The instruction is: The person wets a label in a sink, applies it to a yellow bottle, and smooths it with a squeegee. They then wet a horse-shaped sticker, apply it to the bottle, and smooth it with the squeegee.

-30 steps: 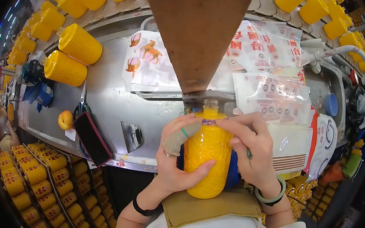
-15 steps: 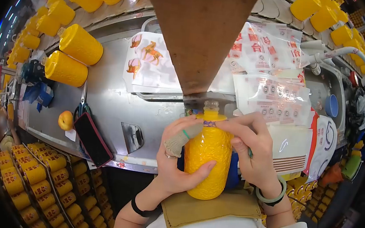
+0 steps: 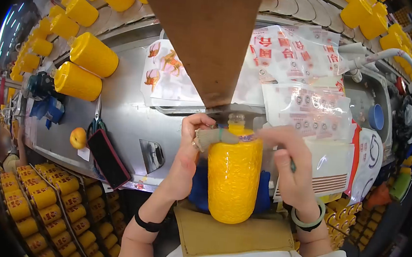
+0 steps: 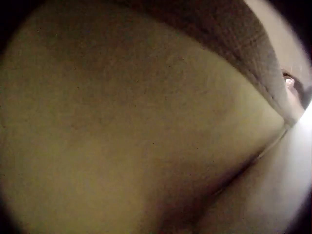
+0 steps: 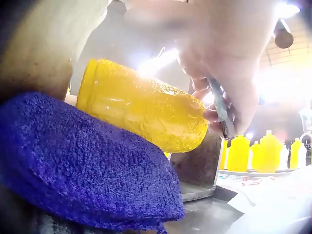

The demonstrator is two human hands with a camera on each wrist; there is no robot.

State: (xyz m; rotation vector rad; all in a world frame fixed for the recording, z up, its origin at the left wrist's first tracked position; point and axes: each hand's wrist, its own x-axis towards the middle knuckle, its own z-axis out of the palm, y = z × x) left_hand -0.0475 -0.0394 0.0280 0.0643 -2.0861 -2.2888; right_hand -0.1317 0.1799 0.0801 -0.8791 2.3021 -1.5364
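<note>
The glossy yellow cylindrical bottle, embossed all over with a rippled relief, sits in front of the person, its ribbed clear neck pointing away. In the right-wrist view it tilts just beside a folded blue terry cloth, whose nubbly pile looks soft and grippy.

The step in hand seems to be smoothing the patterned purple strip onto the bottle's shoulder. The left hand lays a finger in a beige knitted cover across that shoulder; its other fingers are bent, and I cannot tell whether they pinch anything. The right hand grips a slim green tool, with a blurred finger reaching toward the strip. The left-wrist view is too dark and close to help.

To do this well, I'd press from the middle outward, lightly, so the thin strip beds into the raised texture without creasing, and steady the slick body against the cloth.
</note>
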